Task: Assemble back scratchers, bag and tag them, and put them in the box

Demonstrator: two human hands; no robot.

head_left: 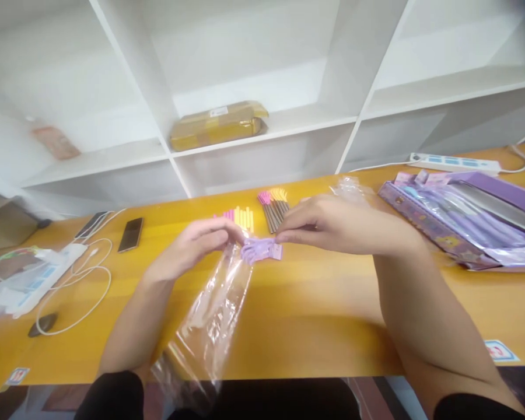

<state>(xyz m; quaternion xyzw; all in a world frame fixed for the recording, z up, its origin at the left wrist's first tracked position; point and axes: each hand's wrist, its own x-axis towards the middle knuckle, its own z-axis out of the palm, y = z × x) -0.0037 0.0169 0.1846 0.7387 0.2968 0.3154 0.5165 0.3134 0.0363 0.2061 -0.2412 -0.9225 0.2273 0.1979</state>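
Observation:
Between my hands, above the middle of the table, is a light purple bundle (256, 249) with a small tag at its right end. My left hand (205, 242) is closed at the bundle's left side and at the top of a long clear plastic bag (214, 309), which hangs down towards the table's front edge. My right hand (319, 221) pinches the bundle's upper right part. Behind them lie pink and yellow sticks (244, 218), partly hidden by my left hand, and dark-handled pieces with pink and yellow ends (273, 205).
A purple box (424, 219) with wrapped purple items lies at the right, near a power strip (455, 163). At left are a phone (130, 234), white cables and another power strip (48, 280). A brown package (219, 125) sits on the white shelf (306, 119).

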